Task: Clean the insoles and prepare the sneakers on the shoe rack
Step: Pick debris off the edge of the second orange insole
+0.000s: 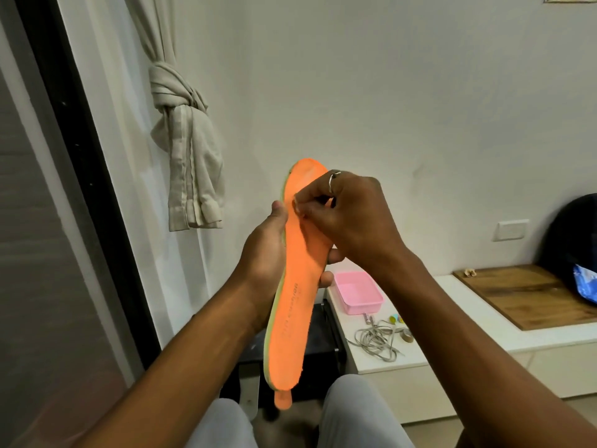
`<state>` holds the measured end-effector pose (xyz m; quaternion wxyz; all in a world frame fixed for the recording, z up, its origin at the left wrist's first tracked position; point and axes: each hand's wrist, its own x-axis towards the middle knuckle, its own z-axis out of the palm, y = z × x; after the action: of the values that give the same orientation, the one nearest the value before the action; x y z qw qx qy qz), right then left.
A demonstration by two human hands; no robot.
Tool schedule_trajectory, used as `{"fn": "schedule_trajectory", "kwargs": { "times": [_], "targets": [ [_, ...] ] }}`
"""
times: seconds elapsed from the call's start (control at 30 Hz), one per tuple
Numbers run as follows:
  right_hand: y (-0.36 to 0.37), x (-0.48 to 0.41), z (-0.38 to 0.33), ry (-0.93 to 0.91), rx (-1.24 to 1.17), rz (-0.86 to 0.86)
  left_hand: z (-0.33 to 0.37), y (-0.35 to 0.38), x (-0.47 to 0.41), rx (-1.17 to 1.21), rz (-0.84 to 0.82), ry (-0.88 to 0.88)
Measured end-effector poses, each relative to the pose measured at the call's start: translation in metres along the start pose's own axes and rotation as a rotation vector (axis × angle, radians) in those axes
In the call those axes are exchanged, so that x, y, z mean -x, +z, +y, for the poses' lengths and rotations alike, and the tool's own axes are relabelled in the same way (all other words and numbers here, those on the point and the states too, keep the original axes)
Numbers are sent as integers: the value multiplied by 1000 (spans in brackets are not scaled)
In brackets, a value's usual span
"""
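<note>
Head view, left hand (261, 250) fingers (326, 279) gripping orange insole (300, 305), right hand (352, 215) fingers (311, 194) pinching its face, pink tray (363, 307), laces (376, 339) behind

Pink box (361, 307), laces (376, 339) on white ledge (344, 324)

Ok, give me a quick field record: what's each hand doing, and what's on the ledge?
left hand: grips the orange insole at mid-length, toe end up
right hand: pinches at the insole's top surface near the toe end
white ledge: pink tray, loose grey laces
</note>
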<state>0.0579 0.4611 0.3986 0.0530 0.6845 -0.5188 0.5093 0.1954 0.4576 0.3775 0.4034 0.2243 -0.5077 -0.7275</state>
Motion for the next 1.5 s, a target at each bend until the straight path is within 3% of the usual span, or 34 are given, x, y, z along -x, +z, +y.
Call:
{"fn": "schedule_trajectory", "kwargs": {
  "times": [0.07,0.13,0.27,0.33,0.5,0.57,0.8,0.97,1.03,1.2,1.27,1.43,1.5],
  "targets": [
    [7,-2,8,-86,164,156,-3,3,1,-27,-17,10],
    [8,-2,7,-100,162,178,-6,3,0,-64,0,36],
    [-7,6,-12,69,-177,-161,-2,-1,-2,-59,46,81],
    [-12,6,-13,72,-246,-231,0,-2,-2,-62,52,79],
    [1,-2,6,-98,116,129,-5,4,2,-82,22,35],
    [3,-2,8,-103,134,152,-6,5,2,-80,22,30],
    [-7,8,-19,94,-273,-243,4,-2,3,166,-12,96],
    [-5,8,-22,49,-240,-274,6,-6,3,216,-18,115],
    [-3,10,-20,66,-241,-218,3,-6,1,214,-14,93],
    [10,2,1,-125,59,217,-4,-4,-1,93,-42,39],
    [10,2,2,-114,68,257,-4,-4,0,68,-56,33],
    [-5,8,-16,22,-273,-210,2,-10,-3,97,-20,26],
    [-5,7,-14,26,-285,-213,2,-11,-3,86,-21,14]
  ]
}}
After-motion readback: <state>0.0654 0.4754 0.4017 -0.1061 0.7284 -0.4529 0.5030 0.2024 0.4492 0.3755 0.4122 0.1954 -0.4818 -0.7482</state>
